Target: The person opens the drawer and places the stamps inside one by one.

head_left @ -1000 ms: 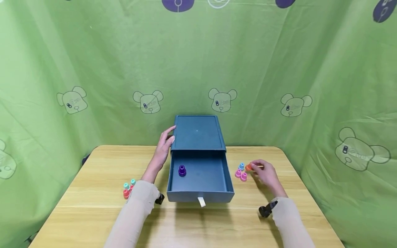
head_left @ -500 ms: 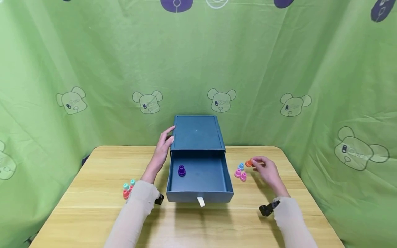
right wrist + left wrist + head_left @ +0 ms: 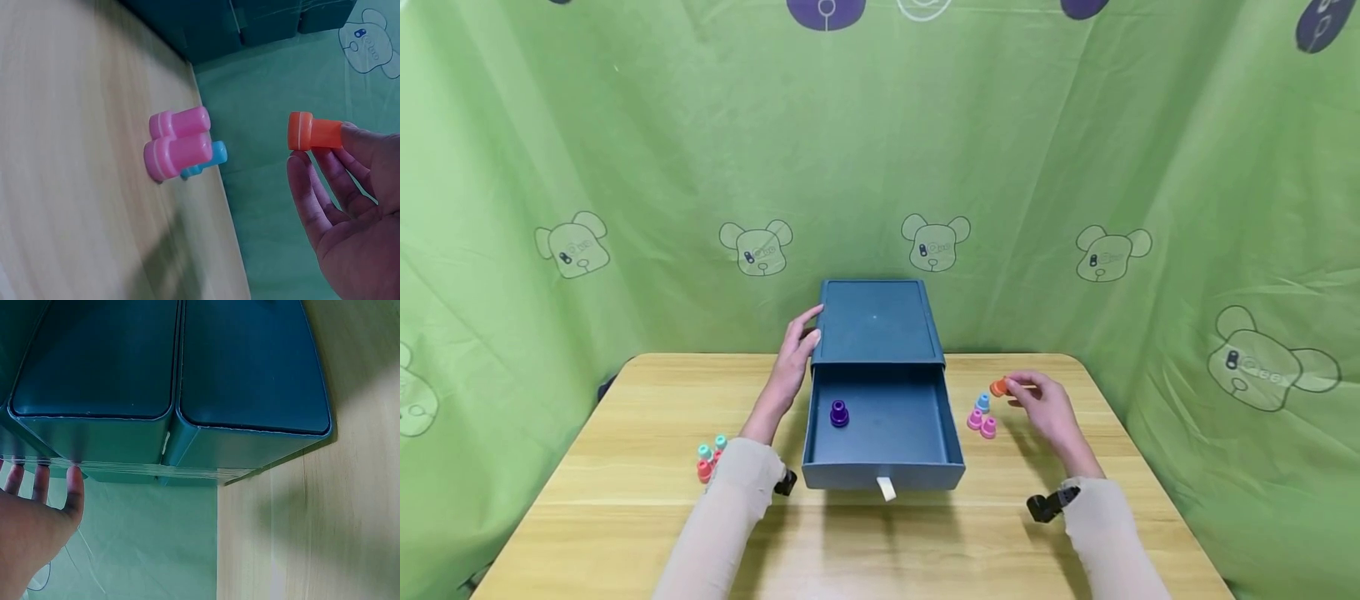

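Note:
My right hand [image 3: 1047,408] pinches an orange toy stamp [image 3: 314,132] between thumb and fingers, raised above the table. The stamp has a wide base with a white ring and a narrower top. Just below it stand a blue stamp [image 3: 982,403] and two pink stamps [image 3: 178,155] on the table. My left hand [image 3: 790,358] rests its fingertips against the left side of a dark blue drawer box [image 3: 876,321]. The box's upper drawer [image 3: 895,433] is pulled out, and a purple stamp [image 3: 839,414] stands in its left part. A second drawer level shows below in the left wrist view.
Left of the box, turquoise stamps [image 3: 705,451] and red stamps [image 3: 703,471] stand on the wooden table [image 3: 625,500], partly behind my left sleeve. A white pull tab [image 3: 887,488] hangs from the drawer front. Green cloth [image 3: 865,167] hangs behind the table.
My right hand has lifted the orange stamp up from beside the blue and pink ones and tilted it. The left hand and the drawer stay put.

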Demonstrator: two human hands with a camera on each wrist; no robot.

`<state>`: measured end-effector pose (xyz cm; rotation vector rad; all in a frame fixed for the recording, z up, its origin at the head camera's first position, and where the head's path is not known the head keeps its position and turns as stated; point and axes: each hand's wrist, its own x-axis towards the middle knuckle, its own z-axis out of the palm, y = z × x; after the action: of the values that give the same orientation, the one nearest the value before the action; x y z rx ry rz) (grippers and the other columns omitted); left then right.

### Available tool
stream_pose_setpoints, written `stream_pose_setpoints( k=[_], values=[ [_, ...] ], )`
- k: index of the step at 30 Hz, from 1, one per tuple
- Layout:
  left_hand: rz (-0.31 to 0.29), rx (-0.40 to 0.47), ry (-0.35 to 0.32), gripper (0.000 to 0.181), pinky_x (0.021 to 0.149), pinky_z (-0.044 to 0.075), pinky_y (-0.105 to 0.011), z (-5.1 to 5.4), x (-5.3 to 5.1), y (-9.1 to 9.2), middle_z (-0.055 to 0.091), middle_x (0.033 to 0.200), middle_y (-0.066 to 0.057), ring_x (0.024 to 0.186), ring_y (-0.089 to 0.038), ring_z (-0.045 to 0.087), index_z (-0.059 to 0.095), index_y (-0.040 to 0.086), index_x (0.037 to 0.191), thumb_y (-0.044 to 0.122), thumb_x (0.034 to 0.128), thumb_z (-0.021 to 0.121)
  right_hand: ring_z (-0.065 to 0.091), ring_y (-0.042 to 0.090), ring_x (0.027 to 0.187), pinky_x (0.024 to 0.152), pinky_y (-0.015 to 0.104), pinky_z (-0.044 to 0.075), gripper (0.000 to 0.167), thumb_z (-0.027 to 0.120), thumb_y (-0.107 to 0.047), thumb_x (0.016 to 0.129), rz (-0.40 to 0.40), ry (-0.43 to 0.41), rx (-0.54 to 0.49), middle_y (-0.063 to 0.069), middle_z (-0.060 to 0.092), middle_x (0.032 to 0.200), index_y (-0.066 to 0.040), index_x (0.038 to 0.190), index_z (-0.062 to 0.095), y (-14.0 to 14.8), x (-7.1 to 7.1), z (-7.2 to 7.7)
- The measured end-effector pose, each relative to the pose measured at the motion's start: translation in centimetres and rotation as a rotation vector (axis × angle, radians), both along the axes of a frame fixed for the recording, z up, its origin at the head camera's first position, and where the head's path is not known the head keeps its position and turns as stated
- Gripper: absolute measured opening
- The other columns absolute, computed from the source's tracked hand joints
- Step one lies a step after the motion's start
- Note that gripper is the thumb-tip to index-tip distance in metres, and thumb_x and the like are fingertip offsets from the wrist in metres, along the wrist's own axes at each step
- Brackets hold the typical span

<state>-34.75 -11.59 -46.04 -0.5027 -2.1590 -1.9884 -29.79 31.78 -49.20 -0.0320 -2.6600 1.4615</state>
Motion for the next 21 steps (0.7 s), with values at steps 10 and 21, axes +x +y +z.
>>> stream_pose_setpoints(
  k=[10,21],
  values=[
    [-0.026,-0.014,-0.037,0.053,0.118,0.031,-0.056,2.0,1.6,0.1,0.027,0.163,-0.02,0.142,-0.038,0.036,0.037,0.012,0.16,0.025,0.1096,0.044,0.071,0.034,0.108,0.085,0.023,0.058,0.046,0.056,-0.034,0.107,0.009,0.051,0.005,0.025,0.063,0.13,0.002,0.135,0.059,-0.7,0.3,1.2],
    [-0.027,-0.012,-0.028,0.054,0.117,0.031,-0.056,1.6,1.1,0.0,0.027,0.162,-0.021,0.141,-0.038,0.036,0.036,0.011,0.161,0.025,0.1091,0.043,0.07,0.013,0.099,0.085,0.017,0.056,0.045,0.057,-0.036,0.107,0.019,0.081,-0.039,0.022,0.065,0.128,-0.001,0.134,0.061,-2.0,0.8,3.0]
  ],
)
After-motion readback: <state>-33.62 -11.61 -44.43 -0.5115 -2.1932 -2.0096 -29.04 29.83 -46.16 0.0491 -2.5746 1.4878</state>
